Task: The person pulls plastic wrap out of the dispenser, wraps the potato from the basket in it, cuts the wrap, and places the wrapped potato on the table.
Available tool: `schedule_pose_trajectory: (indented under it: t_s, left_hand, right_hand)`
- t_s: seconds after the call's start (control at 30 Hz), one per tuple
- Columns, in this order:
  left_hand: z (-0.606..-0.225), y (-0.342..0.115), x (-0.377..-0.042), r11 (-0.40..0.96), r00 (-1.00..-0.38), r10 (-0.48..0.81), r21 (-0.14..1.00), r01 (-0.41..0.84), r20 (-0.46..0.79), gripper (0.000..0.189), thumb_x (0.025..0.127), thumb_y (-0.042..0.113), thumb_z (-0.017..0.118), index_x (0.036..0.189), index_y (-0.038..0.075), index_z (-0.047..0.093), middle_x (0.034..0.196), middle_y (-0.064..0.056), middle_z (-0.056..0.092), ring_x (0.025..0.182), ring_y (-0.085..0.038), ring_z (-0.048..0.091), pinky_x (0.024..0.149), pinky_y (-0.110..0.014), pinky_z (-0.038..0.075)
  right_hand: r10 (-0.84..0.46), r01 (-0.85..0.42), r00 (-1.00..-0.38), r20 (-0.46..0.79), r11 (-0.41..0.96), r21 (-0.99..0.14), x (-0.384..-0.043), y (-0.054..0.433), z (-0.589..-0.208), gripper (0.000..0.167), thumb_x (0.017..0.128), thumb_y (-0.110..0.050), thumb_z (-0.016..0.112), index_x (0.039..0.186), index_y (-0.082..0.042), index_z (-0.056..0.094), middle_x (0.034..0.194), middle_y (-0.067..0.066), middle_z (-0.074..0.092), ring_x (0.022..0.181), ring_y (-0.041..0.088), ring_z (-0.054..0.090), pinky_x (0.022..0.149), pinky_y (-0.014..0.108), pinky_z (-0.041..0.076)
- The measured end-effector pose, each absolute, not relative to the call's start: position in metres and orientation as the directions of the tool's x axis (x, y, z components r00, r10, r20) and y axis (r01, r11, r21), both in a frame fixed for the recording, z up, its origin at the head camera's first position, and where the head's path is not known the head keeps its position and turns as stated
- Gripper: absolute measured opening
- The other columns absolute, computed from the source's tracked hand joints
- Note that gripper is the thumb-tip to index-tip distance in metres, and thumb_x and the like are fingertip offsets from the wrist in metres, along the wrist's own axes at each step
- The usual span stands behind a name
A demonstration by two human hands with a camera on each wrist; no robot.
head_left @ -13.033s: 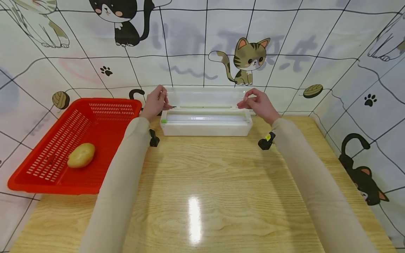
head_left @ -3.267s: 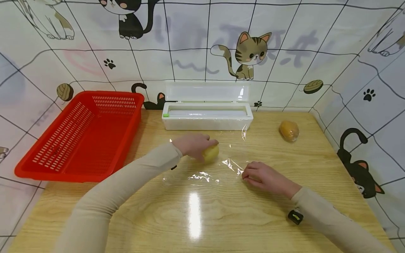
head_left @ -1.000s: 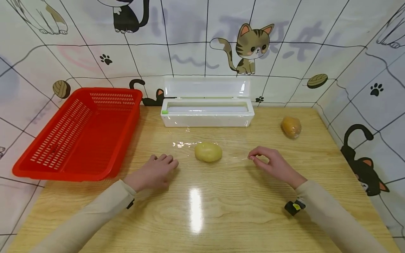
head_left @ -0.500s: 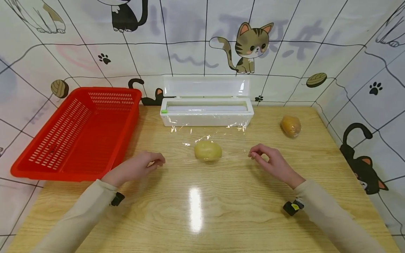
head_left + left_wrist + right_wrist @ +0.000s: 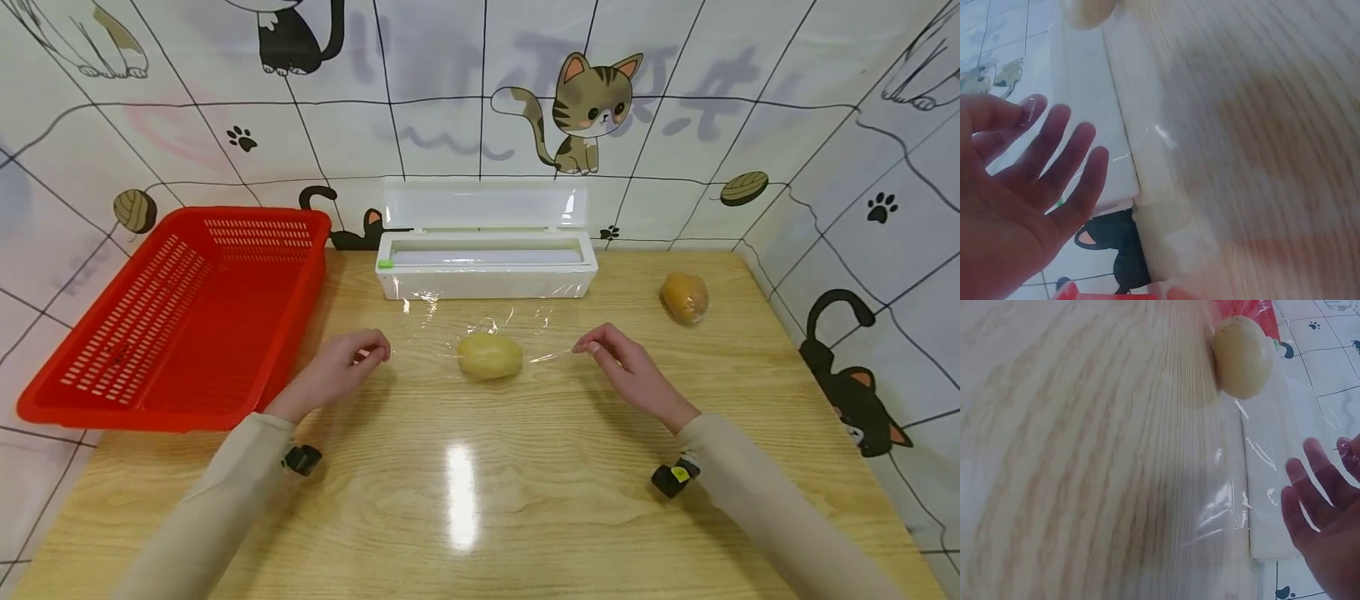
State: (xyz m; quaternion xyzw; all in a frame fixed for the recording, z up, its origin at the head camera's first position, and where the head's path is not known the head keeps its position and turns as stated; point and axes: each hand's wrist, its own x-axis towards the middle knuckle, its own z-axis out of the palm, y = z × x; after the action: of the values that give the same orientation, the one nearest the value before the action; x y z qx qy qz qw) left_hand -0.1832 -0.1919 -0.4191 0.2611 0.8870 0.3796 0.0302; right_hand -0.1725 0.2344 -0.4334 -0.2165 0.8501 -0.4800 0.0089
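Observation:
A yellow potato (image 5: 490,357) lies mid-table on or under clear cling film (image 5: 551,357); I cannot tell which. The film stretches forward from a white cling film dispenser (image 5: 487,283) with its lid up. My left hand (image 5: 333,367) is left of the potato, its thumb and forefinger pinching the film; the left wrist view shows a glint of film at those fingertips (image 5: 1030,112). To the right of the potato, my right hand (image 5: 633,375) pinches the film's other side, a taut strand running from its fingertips. In the right wrist view the potato (image 5: 1242,357) sits beyond shiny film creases.
A red plastic basket (image 5: 135,419) with nothing in it stands at the left. At the back right sits a second, film-wrapped yellow-orange item (image 5: 685,298). A cat-printed sheet (image 5: 442,100) rises behind the wooden table (image 5: 390,517).
Since half a second ago both hands have moved slightly away from me, and the film by the right hand has drawn taut. Earlier, the left hand set down the potato, leaving the basket empty.

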Motion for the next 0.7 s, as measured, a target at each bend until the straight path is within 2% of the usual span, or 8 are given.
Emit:
schedule_pose_trajectory:
  t_s: [0.07,0.13,0.3,0.47,0.7]
  left_hand:
    - [-0.422,-0.192,-0.186,0.572,-0.872,0.473,0.71,0.411,0.124,0.01,0.095,-0.003,0.055,0.092,-0.001,0.064,0.088,-0.011,0.064,0.083,-0.021,0.057,0.077,-0.04,0.053]
    - [-0.424,-0.192,-0.188,0.563,-0.88,0.466,0.738,0.373,0.089,0.011,0.097,0.0,0.053,0.096,0.0,0.064,0.093,-0.012,0.065,0.085,-0.023,0.056,0.079,-0.04,0.052]
    - [-0.426,-0.193,-0.192,0.468,-0.873,0.487,0.849,0.245,-0.016,0.012,0.102,0.005,0.045,0.1,-0.001,0.055,0.098,-0.016,0.068,0.091,-0.029,0.065,0.084,-0.041,0.052]
    - [-0.43,-0.193,-0.196,0.386,-0.86,0.5,0.915,0.115,-0.103,0.012,0.104,0.006,0.039,0.101,-0.002,0.047,0.093,-0.019,0.067,0.087,-0.034,0.068,0.081,-0.041,0.054]
    - [-0.439,-0.189,-0.202,0.374,-0.875,0.473,0.922,0.097,-0.099,0.013,0.104,0.004,0.04,0.1,-0.006,0.047,0.077,-0.016,0.066,0.07,-0.031,0.066,0.068,-0.036,0.056]
  right_hand:
    - [-0.388,-0.326,-0.907,0.161,0.409,-0.853,-0.175,0.233,-0.434,0.018,0.105,-0.011,0.039,0.106,0.002,0.052,0.104,0.012,0.064,0.101,0.025,0.06,0.091,0.022,0.044]
    - [-0.407,-0.295,-0.903,0.135,0.362,-0.884,-0.176,0.232,-0.436,0.019,0.106,-0.009,0.036,0.107,0.005,0.048,0.102,0.017,0.063,0.098,0.03,0.062,0.089,0.03,0.049]
    - [-0.409,-0.205,-0.91,0.072,0.291,-0.934,-0.178,0.231,-0.441,0.021,0.106,-0.01,0.032,0.11,0.008,0.04,0.103,0.026,0.06,0.091,0.037,0.064,0.076,0.048,0.054]
    - [-0.356,-0.139,-0.934,0.017,0.318,-0.938,-0.18,0.228,-0.444,0.021,0.106,-0.012,0.033,0.111,0.008,0.04,0.094,0.027,0.061,0.08,0.035,0.066,0.068,0.045,0.055]
    - [-0.301,-0.085,-0.952,-0.052,0.424,-0.902,-0.182,0.224,-0.447,0.017,0.106,-0.009,0.034,0.11,0.006,0.041,0.081,0.021,0.062,0.069,0.028,0.062,0.059,0.036,0.054]
